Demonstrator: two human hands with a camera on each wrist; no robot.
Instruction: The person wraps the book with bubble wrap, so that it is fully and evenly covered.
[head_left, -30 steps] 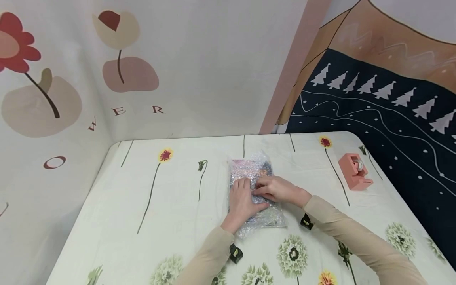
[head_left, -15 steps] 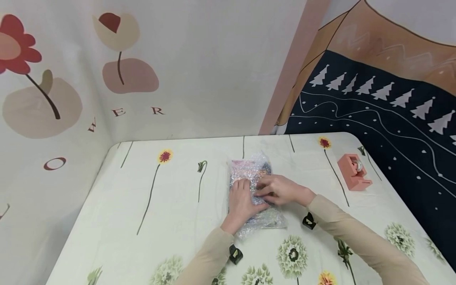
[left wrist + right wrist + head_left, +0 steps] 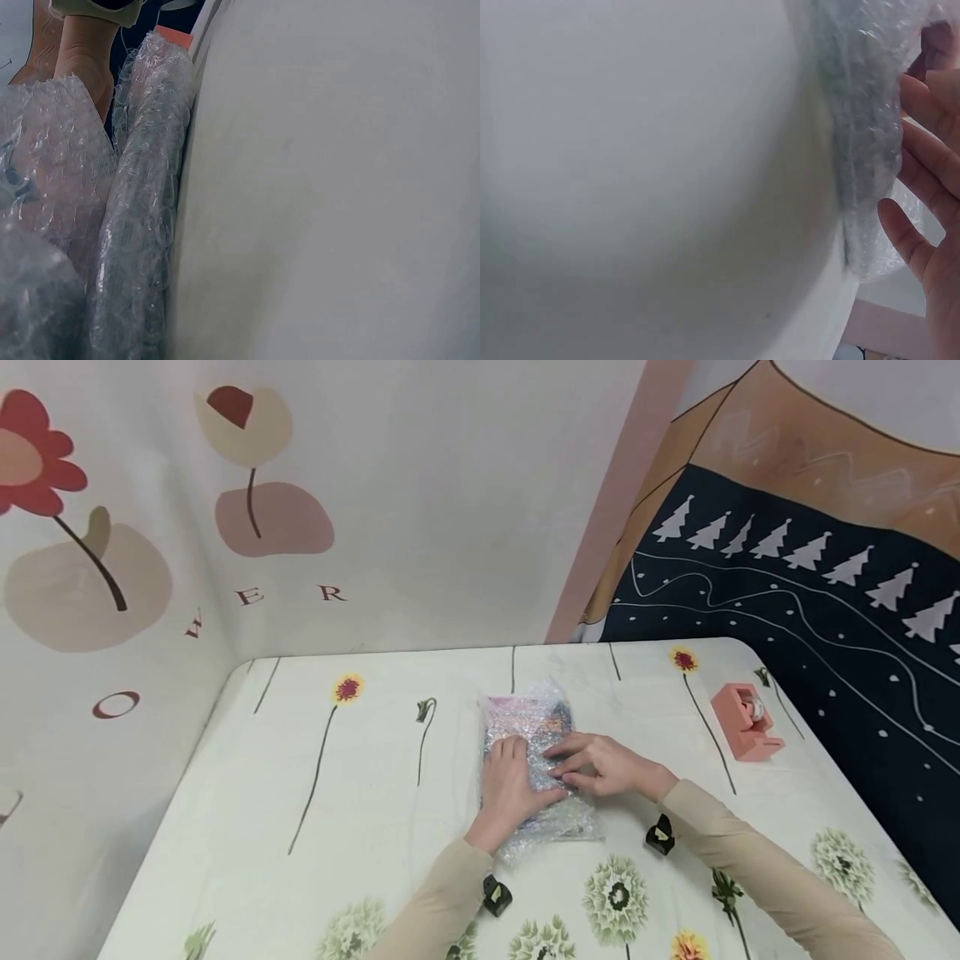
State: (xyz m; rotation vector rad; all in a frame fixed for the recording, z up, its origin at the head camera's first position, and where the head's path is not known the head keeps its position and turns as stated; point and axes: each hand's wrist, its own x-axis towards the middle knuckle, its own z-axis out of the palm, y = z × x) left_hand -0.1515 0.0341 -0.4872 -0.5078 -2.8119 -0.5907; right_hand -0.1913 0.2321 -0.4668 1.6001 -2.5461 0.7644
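Note:
A flat rectangular item with a pink and dark pattern, wrapped in clear bubble wrap [image 3: 517, 714], lies on the table. My left hand [image 3: 510, 785] rests over its left part, fingers pointing away and thumb out to the right. My right hand [image 3: 603, 766] is at its right side, fingertips touching the wrap. In the right wrist view, the fingers of the right hand [image 3: 937, 172] are spread and loosely bent along the bubble wrap [image 3: 866, 120], with nothing pinched. The left wrist view shows the bubble wrap's edge [image 3: 142, 202]; the left hand is hidden there.
A pink tape dispenser [image 3: 738, 722] with a roll of tape stands toward the right edge of the table. White cloth with flower prints [image 3: 390, 827] covers the table. A pale printed curtain [image 3: 420, 527] hangs behind, and a dark tree-patterned cloth [image 3: 750, 585] on the right.
My right hand has loosened its bent fingers and drawn back slightly to the right across the wrap. The left hand and the package have stayed in place.

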